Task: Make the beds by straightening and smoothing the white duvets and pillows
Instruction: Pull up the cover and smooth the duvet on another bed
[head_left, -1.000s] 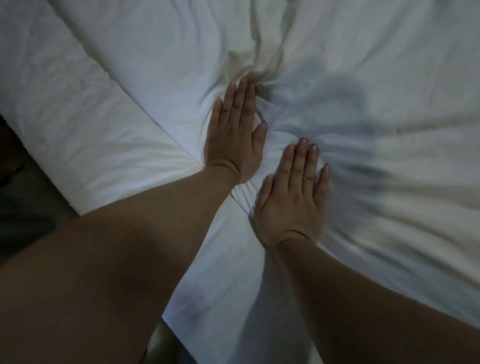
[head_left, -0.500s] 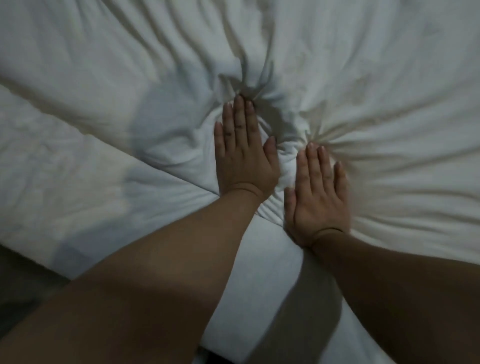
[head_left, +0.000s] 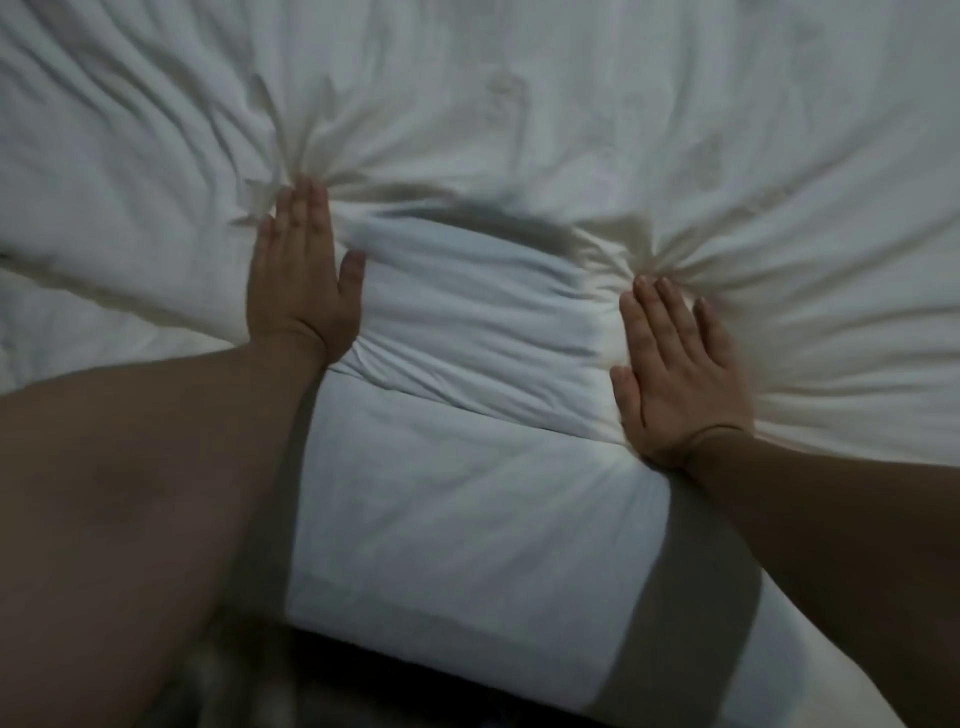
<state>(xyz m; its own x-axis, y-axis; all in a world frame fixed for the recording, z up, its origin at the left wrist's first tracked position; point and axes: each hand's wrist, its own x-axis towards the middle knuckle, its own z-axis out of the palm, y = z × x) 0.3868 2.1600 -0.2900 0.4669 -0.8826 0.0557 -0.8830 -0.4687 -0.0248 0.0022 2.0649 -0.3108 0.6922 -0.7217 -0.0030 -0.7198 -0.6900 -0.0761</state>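
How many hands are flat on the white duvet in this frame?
2. The left hand lies flat at centre-left on the white duvet, just below a fan of creases; the right hand lies flat to the right, below another fan. No other hand shows.

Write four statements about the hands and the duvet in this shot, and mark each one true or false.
1. The left hand and the right hand both lie flat on the white duvet. True.
2. The left hand clutches a bunch of fabric in a fist. False: its fingers are straight and press on the cloth.
3. Creases fan out in the duvet ahead of each hand. True.
4. The two hands touch each other. False: they are apart, with a rumpled stretch of duvet between them.
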